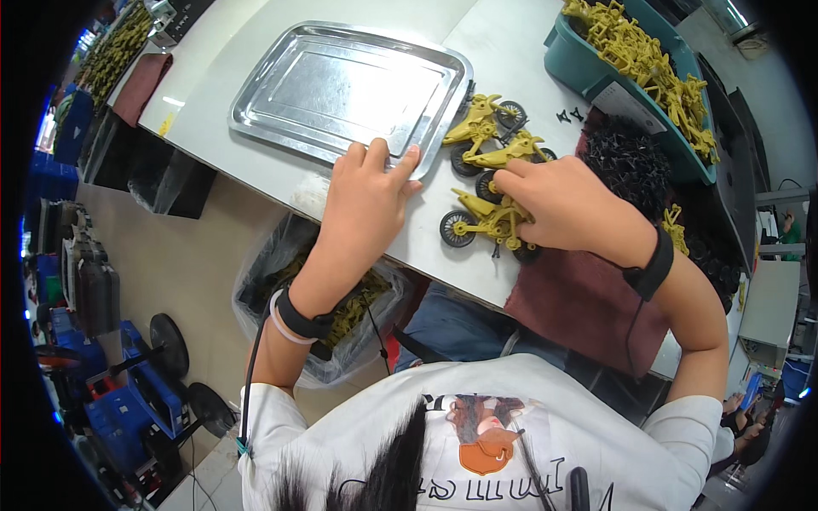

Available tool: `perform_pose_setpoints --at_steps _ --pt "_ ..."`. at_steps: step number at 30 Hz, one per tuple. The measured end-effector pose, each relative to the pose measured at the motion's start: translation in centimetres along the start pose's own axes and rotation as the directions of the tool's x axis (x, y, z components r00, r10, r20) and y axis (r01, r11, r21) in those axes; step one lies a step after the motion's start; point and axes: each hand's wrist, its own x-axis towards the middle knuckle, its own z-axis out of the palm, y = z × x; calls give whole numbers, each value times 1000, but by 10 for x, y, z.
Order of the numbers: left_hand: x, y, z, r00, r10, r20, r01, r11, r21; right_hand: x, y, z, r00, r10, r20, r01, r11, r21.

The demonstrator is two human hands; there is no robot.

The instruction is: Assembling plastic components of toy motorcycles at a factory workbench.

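Observation:
A shiny rectangular metal tray (281, 106) lies on the white table. My left hand (366, 192) rests on its near rim, the fingers apart and reaching over the edge. To the right of the tray stand several yellow toy motorcycles with black wheels. My right hand (562, 204) is closed over this group, its fingertips gripping a toy motorcycle (486, 217) at the near side. Another toy motorcycle (473, 119) leans close to the tray's right edge. The fingers partly cover the toys, so where one ends and another begins is hard to make out.
A teal bin (588, 72) full of yellow toy parts stands at the far right. Beside it are a heap of small black parts (626, 157) and a dark red cloth (588, 298). Below the table edge, a plastic-lined container (256, 264) holds more yellow pieces.

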Motion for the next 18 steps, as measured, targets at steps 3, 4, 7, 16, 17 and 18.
perform_pose_setpoints --at_steps 3,4,7,16,17,18 --pt "-5 22 3 1000 -1 8 1 1000 -14 -19 9 -9 999 44 8 -44 998 51" --pt "-8 26 4 999 -7 46 10 998 -61 -23 13 -14 998 66 7 -67 989 133" --pt "-17 36 8 1000 8 15 -6 993 -116 -31 25 -31 993 118 -29 -103 946 308" --pt "-36 33 5 999 -13 -35 6 982 -191 49 31 -62 942 -66 -329 60 998 -27" --pt "-39 28 1 999 -10 -45 1 981 -194 67 23 -64 979 -35 -199 19 997 -79" --pt "-42 26 -1 998 -15 -66 2 983 -185 80 18 -66 998 12 -67 -22 990 -140"
